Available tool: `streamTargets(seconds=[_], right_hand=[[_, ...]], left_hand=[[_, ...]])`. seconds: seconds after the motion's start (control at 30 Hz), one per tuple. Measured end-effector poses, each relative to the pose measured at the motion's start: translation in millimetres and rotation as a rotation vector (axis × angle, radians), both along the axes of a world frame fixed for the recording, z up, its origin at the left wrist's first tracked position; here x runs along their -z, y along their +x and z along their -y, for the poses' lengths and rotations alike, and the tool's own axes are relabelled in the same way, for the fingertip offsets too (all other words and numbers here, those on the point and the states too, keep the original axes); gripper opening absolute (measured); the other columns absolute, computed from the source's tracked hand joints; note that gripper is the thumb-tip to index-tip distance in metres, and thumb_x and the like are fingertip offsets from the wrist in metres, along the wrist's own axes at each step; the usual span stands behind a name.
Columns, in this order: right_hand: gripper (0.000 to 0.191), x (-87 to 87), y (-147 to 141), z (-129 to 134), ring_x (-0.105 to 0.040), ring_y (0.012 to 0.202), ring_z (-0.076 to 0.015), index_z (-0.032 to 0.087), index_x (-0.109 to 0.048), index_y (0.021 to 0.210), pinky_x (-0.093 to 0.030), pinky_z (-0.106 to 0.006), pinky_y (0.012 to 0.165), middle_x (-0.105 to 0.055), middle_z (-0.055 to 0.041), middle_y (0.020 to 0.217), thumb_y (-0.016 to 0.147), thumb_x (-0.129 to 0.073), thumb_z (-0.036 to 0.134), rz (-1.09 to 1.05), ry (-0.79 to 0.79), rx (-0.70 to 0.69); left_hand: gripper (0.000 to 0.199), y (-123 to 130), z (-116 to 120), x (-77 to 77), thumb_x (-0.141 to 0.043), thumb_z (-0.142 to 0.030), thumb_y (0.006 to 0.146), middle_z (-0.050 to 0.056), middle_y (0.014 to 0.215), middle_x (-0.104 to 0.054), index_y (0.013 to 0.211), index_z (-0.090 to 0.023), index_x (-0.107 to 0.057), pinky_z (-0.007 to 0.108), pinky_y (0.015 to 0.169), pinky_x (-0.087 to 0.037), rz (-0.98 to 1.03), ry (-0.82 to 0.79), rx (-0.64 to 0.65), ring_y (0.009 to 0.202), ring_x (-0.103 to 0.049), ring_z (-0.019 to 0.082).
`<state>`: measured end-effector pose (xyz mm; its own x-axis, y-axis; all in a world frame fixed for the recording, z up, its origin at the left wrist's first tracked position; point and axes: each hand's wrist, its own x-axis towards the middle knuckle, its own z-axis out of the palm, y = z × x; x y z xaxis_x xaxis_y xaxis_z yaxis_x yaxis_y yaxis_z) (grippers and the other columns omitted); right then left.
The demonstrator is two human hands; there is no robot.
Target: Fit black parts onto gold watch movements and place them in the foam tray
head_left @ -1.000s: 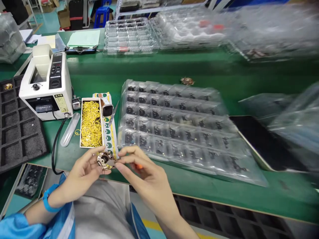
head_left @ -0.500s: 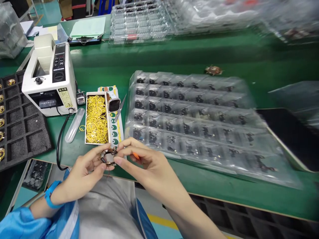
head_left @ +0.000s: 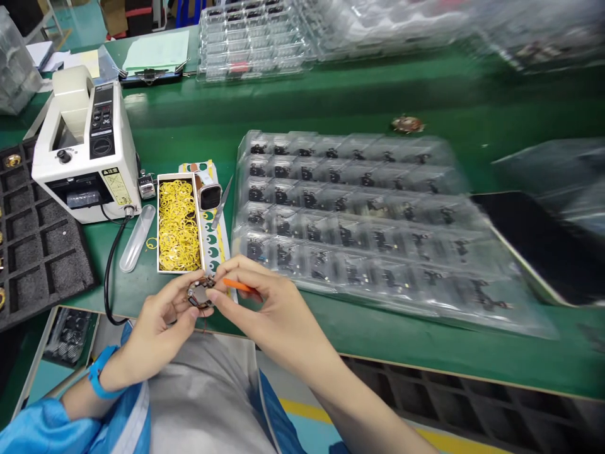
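Observation:
A small round part (head_left: 200, 294) with dark and metallic pieces around its rim is held over the table's front edge. My left hand (head_left: 165, 325) grips its left side between thumb and fingers. At its right side, the thumb and fingertips of my right hand (head_left: 259, 302) are pinched on the rim. An orange stick-like tool (head_left: 240, 285) also lies in my right hand, held among the fingers. Just behind my hands stands a white box (head_left: 202, 252) filled with yellow rings (head_left: 178, 227).
White tape dispenser (head_left: 85, 151) and black foam tray (head_left: 61, 252) at left. Clear tray (head_left: 350, 252) of small black parts at centre right, dark flat device (head_left: 543, 246) beyond it. A watch (head_left: 210, 197), tweezers (head_left: 222, 205) and clear tube (head_left: 137, 239) lie near the box.
The orange tool in my right hand has swung out and shows more of its length. My right fingers have shifted slightly on the round part. The whole view has shifted a little.

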<state>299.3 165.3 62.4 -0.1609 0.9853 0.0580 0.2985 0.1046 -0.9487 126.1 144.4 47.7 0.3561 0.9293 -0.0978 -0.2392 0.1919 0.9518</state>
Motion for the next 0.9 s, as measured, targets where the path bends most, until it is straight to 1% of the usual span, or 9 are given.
streamTargets(seconds=[0.07,0.2,0.27,0.37,0.5,0.57,0.67,0.77,0.9], right_hand=[[0.015,2.8,-3,2,-0.059,0.072,-0.0138,0.019,-0.063,0.069,-0.046,-0.025,0.063,-0.060,-0.0013,0.078,0.084,-0.059,0.020,0.037,0.034,0.036],[0.014,7.2,-8,5,-0.061,0.074,-0.0144,0.019,-0.061,0.072,-0.047,-0.026,0.065,-0.062,-0.0013,0.080,0.086,-0.058,0.018,0.112,0.127,0.071],[0.014,9.2,-10,7,-0.063,0.077,-0.0149,0.019,-0.060,0.073,-0.048,-0.027,0.068,-0.064,-0.0014,0.082,0.087,-0.058,0.017,0.153,0.177,0.081],[0.014,13.1,-13,10,-0.064,0.080,-0.0162,0.020,-0.058,0.076,-0.049,-0.028,0.070,-0.064,-0.0019,0.085,0.088,-0.058,0.015,0.228,0.257,0.100],[0.015,18.1,-15,14,-0.062,0.078,-0.0167,0.021,-0.051,0.078,-0.048,-0.028,0.066,-0.061,-0.0024,0.085,0.090,-0.060,0.018,0.301,0.339,0.171],[0.014,18.7,-15,14,-0.059,0.073,-0.0152,0.021,-0.049,0.082,-0.045,-0.026,0.062,-0.060,-0.0014,0.084,0.090,-0.060,0.019,0.284,0.330,0.200],[0.006,16.6,-14,12,-0.055,0.069,-0.0136,0.021,-0.054,0.087,-0.042,-0.025,0.059,-0.059,-0.0001,0.083,0.091,-0.059,0.020,0.228,0.248,0.136],[0.015,13.4,-13,8,-0.049,0.063,-0.0120,0.020,-0.052,0.075,-0.038,-0.023,0.056,-0.053,0.0022,0.073,0.090,-0.056,0.019,0.172,0.173,0.063],[0.023,11.6,-13,3,-0.045,0.057,-0.0108,0.021,-0.040,0.069,-0.033,-0.023,0.051,-0.047,0.0038,0.067,0.087,-0.053,0.016,0.168,0.182,0.051]], left_hand=[[0.033,4,-1,-0.8,-0.064,-0.020,0.093,0.004,0.110,-0.075,0.125,-0.026,-0.066,0.024,0.093,-0.056,0.003,-0.016,-0.043,0.097,-0.072,0.014],[0.028,14,-3,-0.7,-0.072,-0.028,0.088,0.004,0.090,-0.077,0.113,-0.018,-0.067,0.022,0.080,-0.059,-0.054,-0.052,-0.172,0.084,-0.074,0.015],[0.029,19,-5,0.4,-0.074,-0.033,0.085,0.005,0.086,-0.078,0.108,-0.016,-0.066,0.025,0.076,-0.061,-0.064,-0.075,-0.223,0.079,-0.074,0.017],[0.032,23,-7,1.8,-0.076,-0.037,0.082,0.007,0.084,-0.078,0.102,-0.015,-0.065,0.028,0.072,-0.062,-0.064,-0.086,-0.261,0.077,-0.075,0.020],[0.031,22,-8,1.5,-0.078,-0.036,0.080,0.006,0.080,-0.078,0.098,-0.015,-0.065,0.027,0.073,-0.063,-0.073,-0.086,-0.291,0.075,-0.076,0.019],[0.033,20,-9,0.4,-0.079,-0.038,0.079,0.006,0.080,-0.078,0.098,-0.015,-0.065,0.029,0.072,-0.063,-0.079,-0.106,-0.291,0.074,-0.075,0.019],[0.038,18,-8,-1.0,-0.081,-0.043,0.076,0.006,0.081,-0.078,0.098,-0.015,-0.066,0.032,0.072,-0.064,-0.086,-0.138,-0.283,0.073,-0.075,0.021],[0.040,19,-7,0.3,-0.080,-0.046,0.076,0.008,0.085,-0.078,0.098,-0.015,-0.066,0.032,0.071,-0.064,-0.084,-0.138,-0.279,0.075,-0.075,0.021],[0.038,17,-6,4.7,-0.077,-0.045,0.080,0.008,0.088,-0.077,0.101,-0.016,-0.065,0.030,0.068,-0.062,-0.072,-0.118,-0.253,0.077,-0.074,0.020]])
